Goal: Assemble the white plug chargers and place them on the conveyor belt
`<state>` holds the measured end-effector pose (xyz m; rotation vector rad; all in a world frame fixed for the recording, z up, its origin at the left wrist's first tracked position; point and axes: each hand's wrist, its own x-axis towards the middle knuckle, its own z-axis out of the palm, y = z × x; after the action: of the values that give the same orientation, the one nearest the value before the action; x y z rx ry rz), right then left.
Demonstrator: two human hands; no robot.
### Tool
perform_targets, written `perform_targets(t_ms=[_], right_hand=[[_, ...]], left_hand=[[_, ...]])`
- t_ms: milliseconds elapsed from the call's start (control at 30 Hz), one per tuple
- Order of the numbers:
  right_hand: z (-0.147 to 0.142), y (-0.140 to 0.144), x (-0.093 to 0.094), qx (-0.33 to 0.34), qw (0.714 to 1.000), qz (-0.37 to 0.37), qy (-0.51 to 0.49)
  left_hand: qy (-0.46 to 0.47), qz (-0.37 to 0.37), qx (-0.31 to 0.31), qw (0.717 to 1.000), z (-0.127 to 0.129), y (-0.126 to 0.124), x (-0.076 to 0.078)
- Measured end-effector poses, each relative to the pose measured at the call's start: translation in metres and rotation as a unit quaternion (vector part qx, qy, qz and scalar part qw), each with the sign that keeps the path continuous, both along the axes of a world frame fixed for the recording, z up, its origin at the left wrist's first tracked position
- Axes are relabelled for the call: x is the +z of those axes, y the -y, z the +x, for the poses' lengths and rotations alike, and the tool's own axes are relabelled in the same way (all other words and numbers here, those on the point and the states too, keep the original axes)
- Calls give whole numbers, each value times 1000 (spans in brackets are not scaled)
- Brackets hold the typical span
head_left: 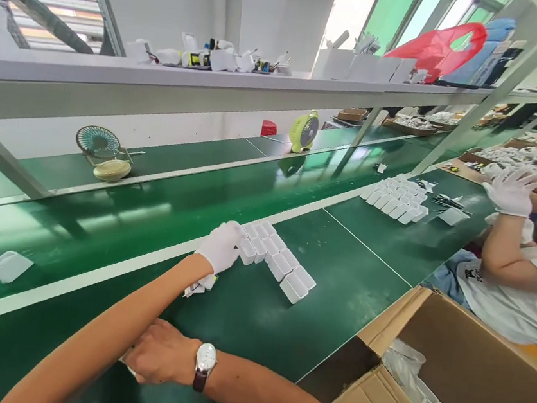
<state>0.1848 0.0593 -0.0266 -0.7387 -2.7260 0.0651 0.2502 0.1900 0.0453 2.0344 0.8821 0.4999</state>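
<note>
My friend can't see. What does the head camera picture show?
A white-gloved left hand rests against a row of small white boxes on a green table. The bare right hand, with a wristwatch, lies nearer. An open cardboard box stands right.

The gloved left hand (223, 245) rests against a double row of small white boxes (275, 258) on the green table (246, 315). At its seven o'clock, the bare right hand (161, 352), wearing a wristwatch (204, 364), crosses under the left forearm. A cardboard box (442, 383) sits at four o'clock.

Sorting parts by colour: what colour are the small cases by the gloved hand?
White cases, seen in the head view.
</note>
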Motion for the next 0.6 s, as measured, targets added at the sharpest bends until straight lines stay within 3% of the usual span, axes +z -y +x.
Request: perform_targets(t_ms=[133,333,600], right_hand=[[0,1,0,-13,999,32,-21],[0,2,0,-16,999,36,-19],[-5,-3,-1,21,998,53,13]], left_hand=[[14,-26,25,999,18,-29,-7],[68,-104,31,992,32,-51,-21],[125,-239,-2,963,52,-69,-18]])
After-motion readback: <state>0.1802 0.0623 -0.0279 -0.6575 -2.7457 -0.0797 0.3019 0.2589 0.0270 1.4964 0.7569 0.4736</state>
